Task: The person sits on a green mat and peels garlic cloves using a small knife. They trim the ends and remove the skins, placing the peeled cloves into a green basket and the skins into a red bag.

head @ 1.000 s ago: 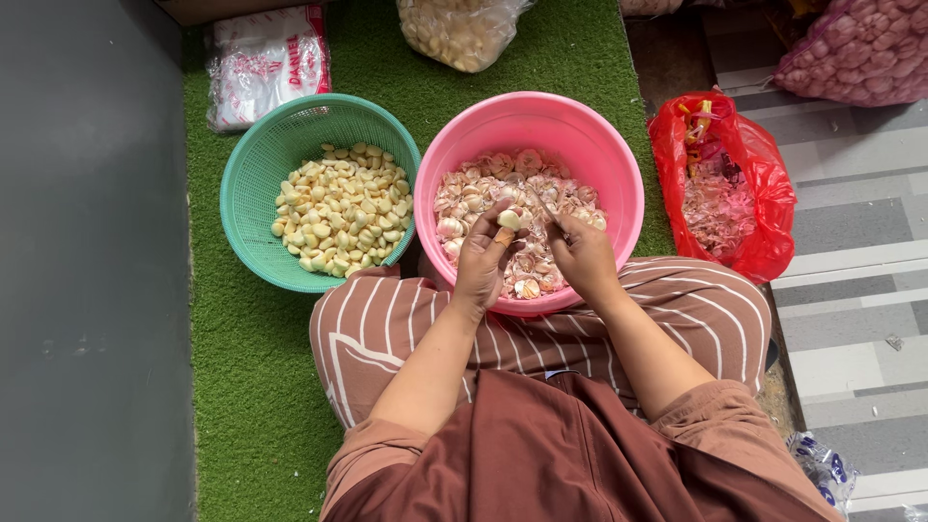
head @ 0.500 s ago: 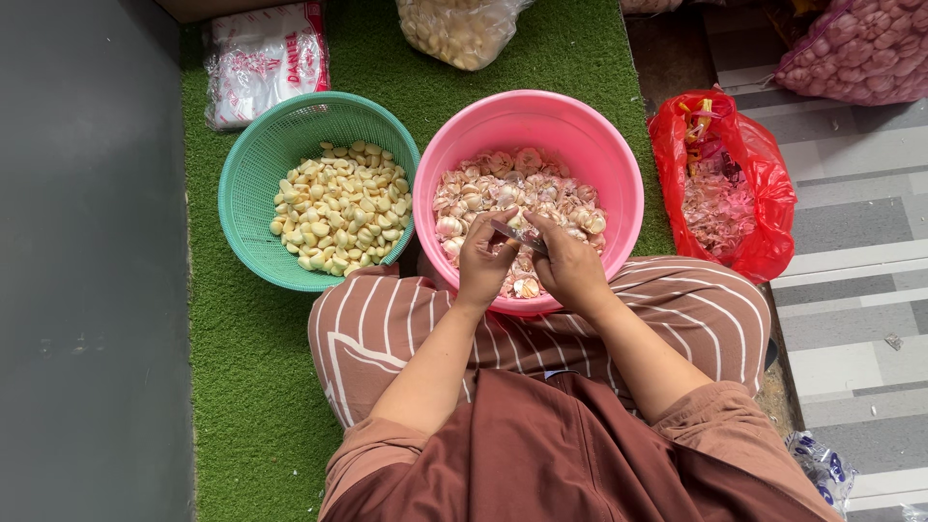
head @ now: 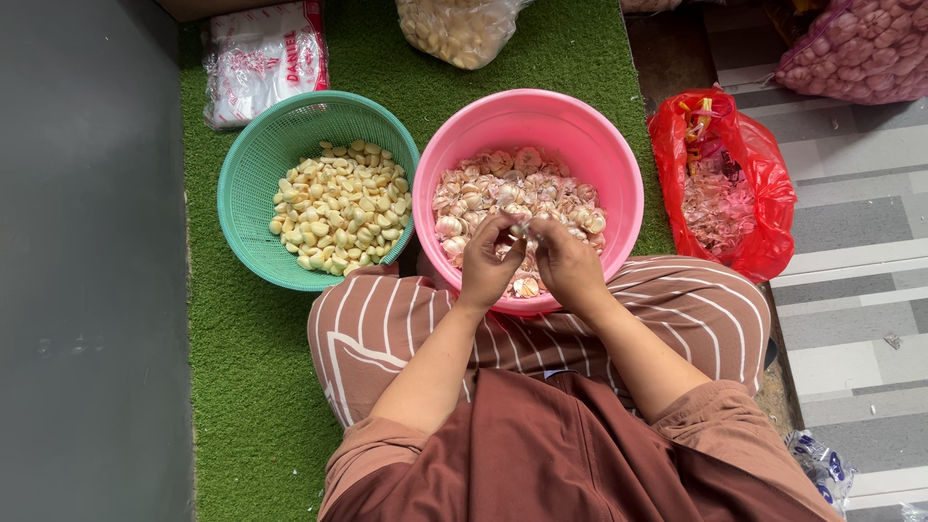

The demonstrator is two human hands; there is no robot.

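Left hand (head: pixel 488 261) and right hand (head: pixel 564 259) curled together over the pink basin (head: pixel 619 164), fingertips pinching one garlic clove (head: pixel 523 230) between them. Forearms angled inward from the lap. Green basket (head: pixel 249 164) of peeled cloves just beside.

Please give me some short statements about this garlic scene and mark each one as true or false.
1. Both hands work together over the pink basin. True: the left hand and the right hand pinch one garlic clove between them.
2. The green basket holds unpeeled cloves. False: it holds peeled, pale yellow cloves.
3. The red plastic bag lies on the pink basin's right. True.
4. The pink basin is empty. False: it holds cloves with skin.
5. The two containers stand on green artificial grass. True.
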